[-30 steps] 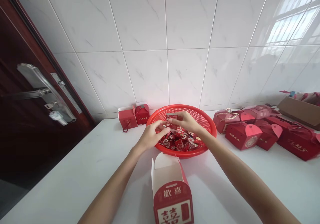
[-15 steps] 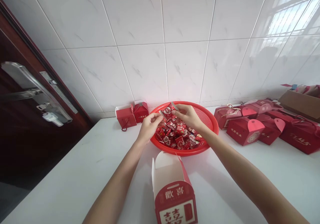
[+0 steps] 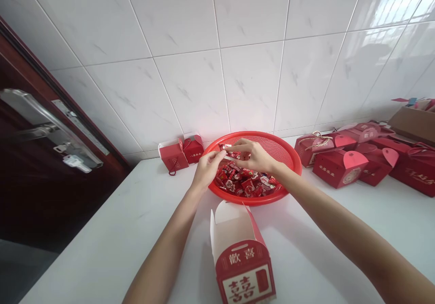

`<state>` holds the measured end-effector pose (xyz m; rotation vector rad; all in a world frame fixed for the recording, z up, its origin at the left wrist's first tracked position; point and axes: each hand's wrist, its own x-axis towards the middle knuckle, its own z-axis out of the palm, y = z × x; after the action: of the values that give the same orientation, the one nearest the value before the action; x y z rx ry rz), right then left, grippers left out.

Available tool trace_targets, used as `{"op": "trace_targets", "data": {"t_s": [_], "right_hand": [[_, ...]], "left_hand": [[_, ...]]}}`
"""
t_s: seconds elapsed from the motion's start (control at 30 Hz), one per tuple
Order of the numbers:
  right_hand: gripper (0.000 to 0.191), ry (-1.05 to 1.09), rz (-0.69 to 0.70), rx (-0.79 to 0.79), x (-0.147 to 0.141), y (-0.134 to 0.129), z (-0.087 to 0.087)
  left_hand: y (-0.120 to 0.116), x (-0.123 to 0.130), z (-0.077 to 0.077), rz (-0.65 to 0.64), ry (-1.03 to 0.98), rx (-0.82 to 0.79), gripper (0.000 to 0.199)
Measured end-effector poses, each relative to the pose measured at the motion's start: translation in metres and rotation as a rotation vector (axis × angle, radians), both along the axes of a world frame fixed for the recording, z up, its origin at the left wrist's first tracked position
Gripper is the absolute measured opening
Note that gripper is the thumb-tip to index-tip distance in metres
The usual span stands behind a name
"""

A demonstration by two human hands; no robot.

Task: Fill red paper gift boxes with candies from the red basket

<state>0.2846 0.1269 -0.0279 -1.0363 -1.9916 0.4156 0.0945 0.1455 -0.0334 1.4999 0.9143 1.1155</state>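
Observation:
A red plastic basket (image 3: 295,168) holds a heap of red wrapped candies (image 3: 249,184). Above its left part, my left hand (image 3: 208,170) pinches a small wrapped candy (image 3: 229,158) that shows a pale edge. My right hand (image 3: 253,156) reaches in from the right, its fingers and thumb closed around the same pale-edged candy, which they partly cover. Nearer to me stands a red and white paper gift box (image 3: 243,258) with its top flaps up and its white inside showing.
Two small red boxes (image 3: 174,155) stand by the wall, left of the basket. Several red gift boxes (image 3: 340,168) and a brown carton (image 3: 413,125) are on the right. A tiled wall (image 3: 251,82) rises behind, and a dark door (image 3: 30,172) is at left.
My hands have come closer together above the basket, and the right fingers now meet the candy at my left fingertips. The view has shifted slightly; the gift box stays put.

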Motion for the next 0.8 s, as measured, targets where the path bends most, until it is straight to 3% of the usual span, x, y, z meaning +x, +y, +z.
{"op": "trace_targets", "data": {"t_s": [0.07,0.27,0.43,0.53,0.6,0.7,0.8], "right_hand": [[0.039,0.016,-0.012,-0.012,-0.002,-0.002,0.002],[0.028,0.219,-0.238,-0.036,0.001,-0.003,0.005],[0.037,0.143,-0.082,-0.108,0.004,0.0,0.002],[0.041,0.139,-0.03,-0.103,0.005,0.001,0.004],[0.04,0.08,-0.117,-0.151,0.011,0.004,0.009],[0.032,-0.158,-0.359,-0.251,0.029,0.013,0.014],[0.014,-0.358,-0.426,-0.376,0.049,0.021,0.009]], "left_hand": [[0.002,-0.001,-0.002,0.012,0.004,0.006,0.038],[0.003,0.0,-0.006,0.03,0.027,0.052,0.028],[0.0,-0.002,-0.003,0.012,0.086,0.066,0.034],[-0.003,-0.002,-0.001,-0.069,0.137,0.111,0.042],[-0.003,-0.003,-0.002,-0.097,0.187,0.152,0.047],[-0.002,-0.003,-0.004,-0.073,0.252,0.176,0.047],[0.0,-0.003,-0.006,-0.064,0.289,0.189,0.045]]}}
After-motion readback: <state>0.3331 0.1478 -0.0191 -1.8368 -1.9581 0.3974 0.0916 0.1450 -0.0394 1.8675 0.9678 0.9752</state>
